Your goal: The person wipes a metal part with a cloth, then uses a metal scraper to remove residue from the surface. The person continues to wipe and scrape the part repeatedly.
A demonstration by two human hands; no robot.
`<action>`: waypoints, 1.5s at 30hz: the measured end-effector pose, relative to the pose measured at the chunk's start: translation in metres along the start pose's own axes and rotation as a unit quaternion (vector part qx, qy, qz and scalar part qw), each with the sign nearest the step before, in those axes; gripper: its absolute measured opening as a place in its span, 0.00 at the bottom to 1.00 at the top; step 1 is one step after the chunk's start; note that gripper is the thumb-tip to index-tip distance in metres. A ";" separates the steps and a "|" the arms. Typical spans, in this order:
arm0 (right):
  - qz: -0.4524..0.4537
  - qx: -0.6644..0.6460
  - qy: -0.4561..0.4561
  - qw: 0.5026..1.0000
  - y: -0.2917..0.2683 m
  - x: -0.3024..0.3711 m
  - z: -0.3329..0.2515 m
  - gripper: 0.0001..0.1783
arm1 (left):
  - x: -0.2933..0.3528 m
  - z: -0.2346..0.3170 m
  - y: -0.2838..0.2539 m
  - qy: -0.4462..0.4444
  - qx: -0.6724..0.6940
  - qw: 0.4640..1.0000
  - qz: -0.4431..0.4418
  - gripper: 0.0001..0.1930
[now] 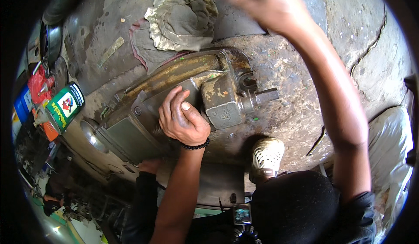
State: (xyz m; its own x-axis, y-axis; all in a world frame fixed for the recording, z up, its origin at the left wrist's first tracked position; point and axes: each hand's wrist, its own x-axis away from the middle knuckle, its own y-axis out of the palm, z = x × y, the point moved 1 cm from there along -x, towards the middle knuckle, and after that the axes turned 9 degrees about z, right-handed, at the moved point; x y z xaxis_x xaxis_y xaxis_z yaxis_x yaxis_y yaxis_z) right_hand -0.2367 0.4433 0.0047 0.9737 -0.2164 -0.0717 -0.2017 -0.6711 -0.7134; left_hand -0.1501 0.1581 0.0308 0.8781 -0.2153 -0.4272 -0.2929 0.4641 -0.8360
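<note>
A heavy metal machine vise (120, 137), grey and oily with worn yellowish patches, lies slantwise before me. My left hand (185, 119), with a black bead bracelet at the wrist, rests at the gap beside its block-shaped jaw (222, 106). The fingers are loosely curled and somewhat apart, and I see nothing held in them. Beyond the vise lies a crumpled camouflage cloth (185, 21) over a grey cloth with a red edge (142, 43). My right hand (273, 6) is raised at the far side, right of the cloths, its fingers smeared by motion.
A green can (65, 106) stands left among a red plastic bag (38, 84) and a blue container (22, 106). A round metal piece (92, 137) sits by the vise's left end. My shoe (267, 154) is close by on the stained floor. White sheeting (395, 148) hangs at the right.
</note>
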 end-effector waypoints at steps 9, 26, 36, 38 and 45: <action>0.156 0.286 0.123 0.938 0.001 0.035 0.053 0.55 | -0.007 0.011 -0.005 -0.013 0.006 0.999 -0.029 0.20; 0.086 -0.276 0.381 0.878 -0.003 0.174 0.029 0.28 | -0.002 0.004 -0.004 -0.008 0.015 0.999 -0.033 0.17; 0.035 -0.094 0.357 0.929 0.042 0.179 -0.002 0.32 | -0.002 0.004 -0.004 -0.009 0.016 0.999 -0.029 0.18; 0.040 -0.067 0.314 0.946 0.040 0.176 -0.007 0.29 | -0.002 0.004 -0.003 -0.008 0.016 0.999 -0.028 0.18; 0.068 -0.110 0.346 0.929 0.042 0.179 -0.016 0.24 | -0.002 0.004 -0.003 -0.002 0.012 1.000 -0.023 0.17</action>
State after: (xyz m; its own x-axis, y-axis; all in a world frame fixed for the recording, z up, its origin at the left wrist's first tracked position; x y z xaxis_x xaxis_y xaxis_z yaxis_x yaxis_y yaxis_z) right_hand -0.0731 0.3651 -0.0276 0.6519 -0.6623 0.3693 -0.4083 -0.7169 -0.5651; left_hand -0.1497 0.1603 0.0355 0.8924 -0.2333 -0.3862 -0.2427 0.4733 -0.8468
